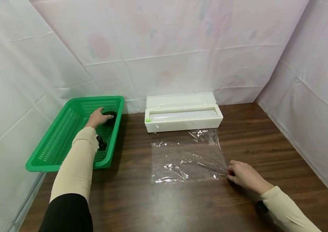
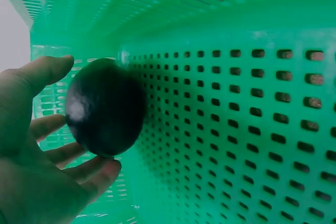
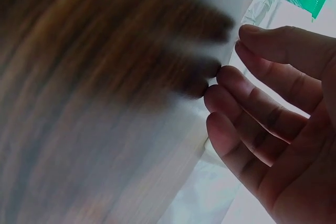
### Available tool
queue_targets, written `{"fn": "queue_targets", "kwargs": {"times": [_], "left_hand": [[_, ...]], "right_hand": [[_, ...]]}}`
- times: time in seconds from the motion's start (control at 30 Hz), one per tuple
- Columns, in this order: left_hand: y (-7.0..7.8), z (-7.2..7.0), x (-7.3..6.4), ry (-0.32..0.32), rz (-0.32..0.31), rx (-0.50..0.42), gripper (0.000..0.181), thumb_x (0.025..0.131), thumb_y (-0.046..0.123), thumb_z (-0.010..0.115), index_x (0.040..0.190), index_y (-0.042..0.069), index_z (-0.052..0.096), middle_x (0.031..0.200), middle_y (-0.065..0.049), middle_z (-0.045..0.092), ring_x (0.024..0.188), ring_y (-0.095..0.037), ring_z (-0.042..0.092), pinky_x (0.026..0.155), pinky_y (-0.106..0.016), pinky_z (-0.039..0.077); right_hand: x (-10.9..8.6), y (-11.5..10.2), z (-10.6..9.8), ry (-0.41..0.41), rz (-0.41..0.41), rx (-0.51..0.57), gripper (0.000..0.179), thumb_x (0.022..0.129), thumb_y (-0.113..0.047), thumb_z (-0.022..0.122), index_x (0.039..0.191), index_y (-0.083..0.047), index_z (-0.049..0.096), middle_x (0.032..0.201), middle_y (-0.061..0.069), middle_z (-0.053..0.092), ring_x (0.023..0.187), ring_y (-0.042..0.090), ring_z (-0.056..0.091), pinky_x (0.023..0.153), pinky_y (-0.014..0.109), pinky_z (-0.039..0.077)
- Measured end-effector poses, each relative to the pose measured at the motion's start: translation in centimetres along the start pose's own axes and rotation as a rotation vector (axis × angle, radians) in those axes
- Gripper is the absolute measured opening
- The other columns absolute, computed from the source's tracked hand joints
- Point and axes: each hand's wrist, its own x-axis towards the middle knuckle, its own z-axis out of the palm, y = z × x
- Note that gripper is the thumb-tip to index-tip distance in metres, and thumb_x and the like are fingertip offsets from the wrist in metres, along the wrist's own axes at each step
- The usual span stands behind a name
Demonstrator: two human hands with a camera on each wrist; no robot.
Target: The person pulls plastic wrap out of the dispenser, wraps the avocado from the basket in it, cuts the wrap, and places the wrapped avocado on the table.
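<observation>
My left hand reaches into the green basket. Beside its fingers is a dark, glossy, oval eggplant-like thing. In the left wrist view the thumb stands apart from it, while the spread fingers lie along its near side and lower edge. At the right, my right hand pinches the near right corner of a clear sheet of plastic wrap just at the table. Thumb and forefinger come close together in the right wrist view. The wrap lies flat with some creases, running back to a white dispenser box.
The dispenser's lid is raised, a white roll lies inside, and a small green piece sits at its front left. Pale cloth hangs behind and at both sides of the brown wooden table.
</observation>
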Motion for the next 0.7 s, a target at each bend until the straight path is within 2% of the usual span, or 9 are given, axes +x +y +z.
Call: {"fn": "queue_targets", "kwargs": {"times": [0.23, 0.47, 0.7], "left_hand": [[-0.6, 0.18, 0.06, -0.011, -0.01, 0.014, 0.081, 0.1, 0.034, 0.051, 0.156, 0.0, 0.003, 0.158, -0.035, 0.005, 0.141, -0.055, 0.014, 0.11, -0.065, 0.027], [-0.44, 0.21, -0.07, -0.003, 0.004, 0.052, 0.076, 0.1, 0.031, 0.052, 0.154, -0.004, 0.011, 0.155, -0.037, 0.014, 0.139, -0.055, 0.021, 0.108, -0.065, 0.03], [-0.65, 0.25, 0.35, -0.006, -0.006, 0.046, 0.074, 0.099, 0.032, 0.054, 0.153, -0.004, 0.018, 0.153, -0.037, 0.02, 0.136, -0.054, 0.027, 0.106, -0.064, 0.033]], "right_hand": [[0.08, -0.17, 0.03, 0.0, -0.023, 0.009, 0.022, 0.079, -0.011, 0.077, 0.068, -0.022, 0.062, 0.074, -0.012, 0.047, 0.063, -0.001, 0.04, 0.056, 0.022, 0.038], [0.16, -0.33, -0.21, 0.003, -0.035, -0.012, 0.018, 0.079, -0.011, 0.077, 0.069, -0.02, 0.065, 0.074, -0.011, 0.048, 0.063, 0.001, 0.041, 0.056, 0.024, 0.039], [0.3, -0.26, -0.04, 0.01, -0.042, -0.028, 0.019, 0.079, -0.012, 0.077, 0.068, -0.02, 0.063, 0.074, -0.009, 0.047, 0.063, 0.002, 0.041, 0.056, 0.024, 0.038]]}}
